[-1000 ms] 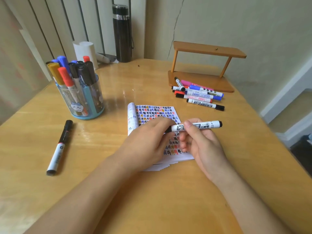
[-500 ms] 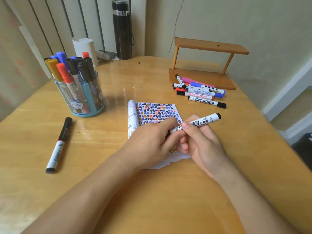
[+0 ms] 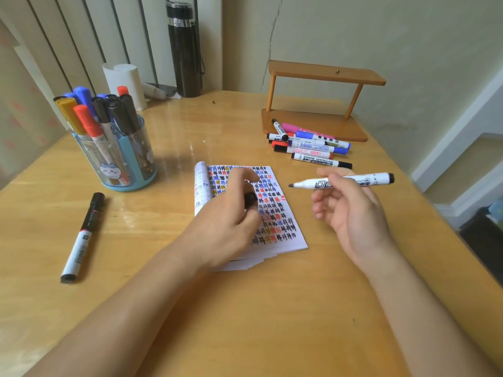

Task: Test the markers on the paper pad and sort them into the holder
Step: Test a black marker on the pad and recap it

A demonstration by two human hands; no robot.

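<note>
Steadiness counts most in the test stroke that seems due next. Far left in the frame stands the clear, blue-based plastic holder full of capped markers, where this one would go if it writes. Left of centre, the left hand lies over the white paper pad crowded with coloured hash marks, fingers curled round a small black cap. It should pin the pad flat and keep the cap ready. Right of the pad, above the yellow wooden desk, the right hand pinches a white-barrelled whiteboard marker between thumb and forefinger. A light touch on a free spot should serve, since the page looks nearly filled. The marker lies level, its bare dark tip pointing left and a black plug at its right end.
</note>
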